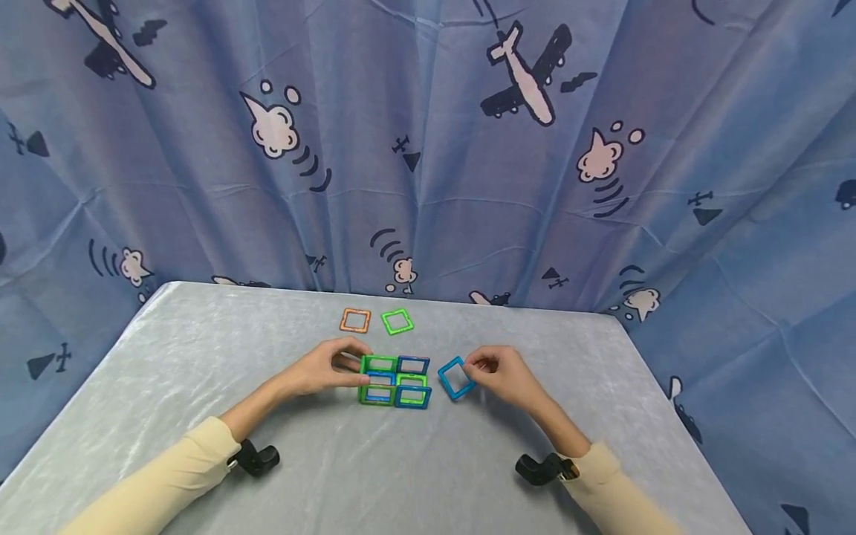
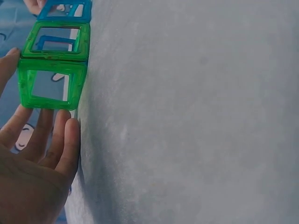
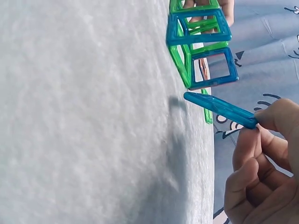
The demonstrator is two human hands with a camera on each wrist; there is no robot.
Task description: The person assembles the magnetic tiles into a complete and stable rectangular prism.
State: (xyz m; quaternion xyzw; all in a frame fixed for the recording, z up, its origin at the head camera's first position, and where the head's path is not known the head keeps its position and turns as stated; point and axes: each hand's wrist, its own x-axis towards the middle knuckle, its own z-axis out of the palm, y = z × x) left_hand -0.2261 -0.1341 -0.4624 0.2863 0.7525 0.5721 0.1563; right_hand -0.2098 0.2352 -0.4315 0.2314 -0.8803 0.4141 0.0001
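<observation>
A small block-like structure of green and blue square magnetic tiles (image 1: 397, 380) stands on the table, its frames joined edge to edge. My left hand (image 1: 321, 369) holds its left end, thumb on the near side and fingers around the far side. In the left wrist view, the fingertips (image 2: 72, 128) lie along the edge of a green tile (image 2: 51, 63). To the right of the structure, my right hand (image 1: 504, 375) pinches a blue square magnetic tile (image 1: 446, 386) by one edge between thumb and fingers. The right wrist view shows this tile (image 3: 222, 112) tilted, apart from the structure.
Behind the structure, an orange square tile (image 1: 353, 331) and a green square tile (image 1: 386, 325) lie flat on the grey cloth-covered table (image 1: 321, 475). A blue curtain (image 1: 428, 148) with airplane prints hangs along the table's back edge. Black cameras (image 1: 257, 458) are strapped to both wrists.
</observation>
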